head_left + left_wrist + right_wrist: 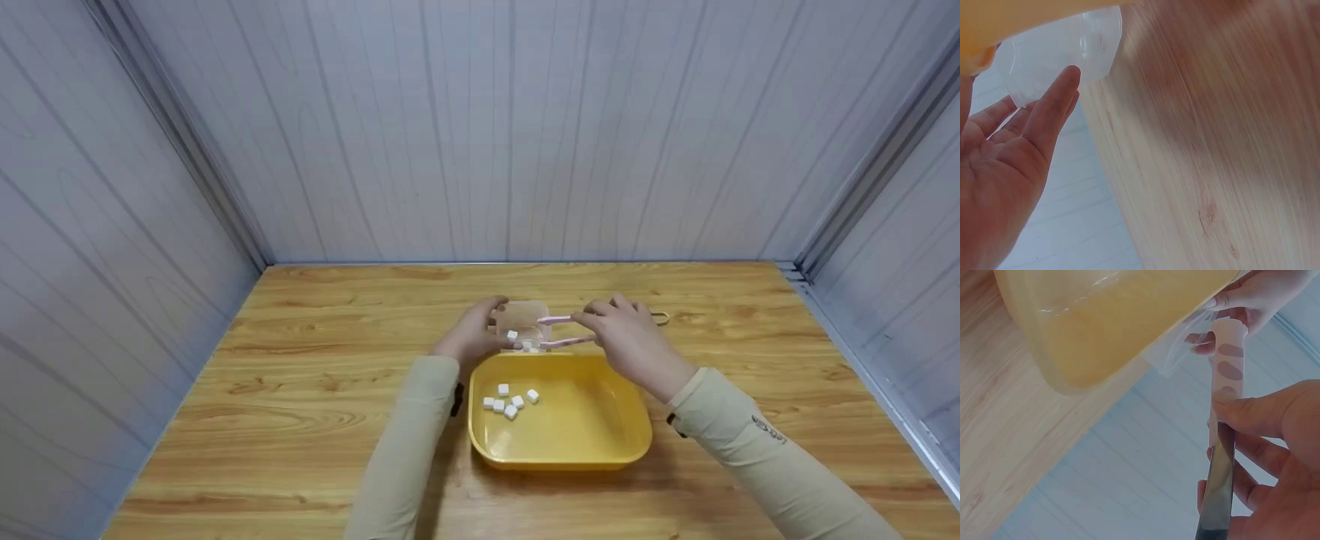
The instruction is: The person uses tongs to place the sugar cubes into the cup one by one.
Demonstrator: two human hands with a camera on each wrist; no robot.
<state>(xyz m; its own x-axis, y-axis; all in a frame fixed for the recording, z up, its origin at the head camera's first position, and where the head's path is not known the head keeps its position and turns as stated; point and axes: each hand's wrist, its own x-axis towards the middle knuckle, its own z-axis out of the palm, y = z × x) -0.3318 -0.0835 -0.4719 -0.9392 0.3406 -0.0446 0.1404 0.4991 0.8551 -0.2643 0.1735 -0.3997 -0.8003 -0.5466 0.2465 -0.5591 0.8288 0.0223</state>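
Observation:
My left hand (471, 334) grips the left side of a small clear plastic box (523, 313), with its thumb near the front edge. A few white cubes (512, 335) lie in that box. In my right hand (630, 341) is a pair of metal tongs (1219, 484) with pink spotted ends, pinched between thumb and fingers. The tongs' two ends (568, 342) stand apart at the box's right side, with no cube seen between them. Just in front of both hands sits a yellow basin (559, 457) holding several white cubes (511, 412) in its left part.
The wood-grain table (315, 390) extends to both sides of the basin. Pale panelled walls (465, 135) enclose it at the back, left and right. The basin's back rim lies close to the clear box and both wrists.

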